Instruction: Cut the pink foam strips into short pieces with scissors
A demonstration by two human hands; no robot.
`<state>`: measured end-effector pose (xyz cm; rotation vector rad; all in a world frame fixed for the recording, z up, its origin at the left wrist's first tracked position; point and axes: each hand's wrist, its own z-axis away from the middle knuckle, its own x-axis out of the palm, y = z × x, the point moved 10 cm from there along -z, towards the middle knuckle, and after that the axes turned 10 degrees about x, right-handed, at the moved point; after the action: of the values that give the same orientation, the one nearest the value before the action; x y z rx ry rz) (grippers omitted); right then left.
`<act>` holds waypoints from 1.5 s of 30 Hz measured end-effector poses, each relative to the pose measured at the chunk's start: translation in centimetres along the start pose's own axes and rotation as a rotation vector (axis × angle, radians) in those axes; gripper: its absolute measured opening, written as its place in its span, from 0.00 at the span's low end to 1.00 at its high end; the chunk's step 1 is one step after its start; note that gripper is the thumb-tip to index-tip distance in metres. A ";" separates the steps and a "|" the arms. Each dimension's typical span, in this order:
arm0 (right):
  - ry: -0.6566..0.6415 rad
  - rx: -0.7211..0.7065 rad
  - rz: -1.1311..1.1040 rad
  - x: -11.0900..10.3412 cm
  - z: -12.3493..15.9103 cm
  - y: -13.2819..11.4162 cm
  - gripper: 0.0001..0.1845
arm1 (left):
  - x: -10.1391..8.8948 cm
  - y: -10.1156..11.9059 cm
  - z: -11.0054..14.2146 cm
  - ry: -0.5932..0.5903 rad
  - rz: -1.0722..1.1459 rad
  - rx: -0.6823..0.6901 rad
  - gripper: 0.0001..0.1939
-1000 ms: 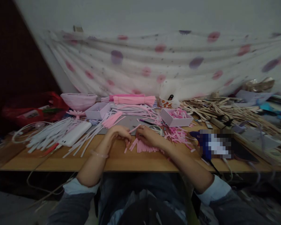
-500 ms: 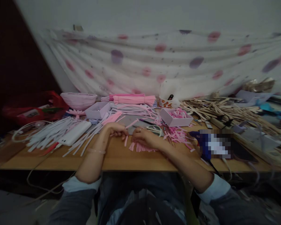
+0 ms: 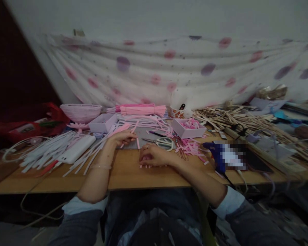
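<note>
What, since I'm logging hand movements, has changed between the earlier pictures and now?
The left hand has moved forward, away from the body, holding a pink strip. The right hand has moved back over the short pink pieces, covering most of them and uncovering more of the scissors. The scissors and pink-filled lilac box stayed put.

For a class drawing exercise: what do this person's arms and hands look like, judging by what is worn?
Dark grey sleeves end in pale blue cuffs, leaving the forearms bare. A thin, pale bangle circles the left one. The left hand and right hand are gloveless; a small ring seems to show on the right.
</note>
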<state>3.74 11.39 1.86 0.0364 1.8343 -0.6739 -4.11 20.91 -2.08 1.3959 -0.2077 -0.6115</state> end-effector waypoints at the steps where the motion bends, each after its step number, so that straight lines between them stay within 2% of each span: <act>1: 0.034 0.025 -0.024 -0.4 -0.1 0.3 0.11 | 0.0 0.1 0.0 0.003 0.001 0.008 0.21; 3: 0.173 0.136 -0.097 -1.9 -0.2 1.7 0.13 | 0.0 0.7 -0.1 0.030 0.010 0.055 0.21; 6: 0.436 0.368 -0.274 -4.3 0.5 5.2 0.17 | 0.2 2.2 -0.4 0.093 0.070 0.177 0.21; 8: 0.499 0.429 -0.448 -4.6 0.6 6.9 0.17 | 0.7 2.9 -0.6 0.121 0.131 0.247 0.20; 12: 0.448 0.442 -0.742 -3.7 0.1 8.6 0.18 | 2.4 3.6 -1.1 0.144 0.202 0.321 0.17; 16: 0.459 0.485 -0.828 -3.6 0.3 9.5 0.18 | 3.7 4.4 -1.4 0.171 0.373 0.377 0.14; 21: 0.506 0.466 -0.826 -4.1 0.5 9.1 0.16 | 2.6 5.8 -1.3 0.301 0.806 0.533 0.07; 25: 0.454 0.515 -0.969 -2.8 0.3 9.4 0.17 | 2.1 5.4 -1.4 0.418 0.945 0.532 0.13; 28: 0.388 0.523 -1.062 -1.9 0.0 9.3 0.19 | 2.6 5.5 -1.5 0.426 0.904 0.539 0.13; 32: 0.363 0.516 -1.159 -1.7 -0.1 9.1 0.19 | 2.9 6.1 -1.1 0.441 0.733 0.616 0.10; 38: 0.321 0.515 -1.290 -1.5 0.0 8.4 0.18 | 2.8 6.3 -0.8 0.437 0.578 0.671 0.16; 41: 0.279 0.536 -1.334 -1.1 0.0 8.3 0.17 | 2.9 6.4 -0.7 0.407 0.555 0.665 0.20; 45: 0.295 0.527 -1.371 -1.3 0.2 8.6 0.17 | 3.2 6.2 -0.9 0.349 0.527 0.603 0.21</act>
<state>7.31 18.88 -0.69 -0.8780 1.7089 -2.1646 0.75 20.35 3.01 1.9013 -0.4861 0.1582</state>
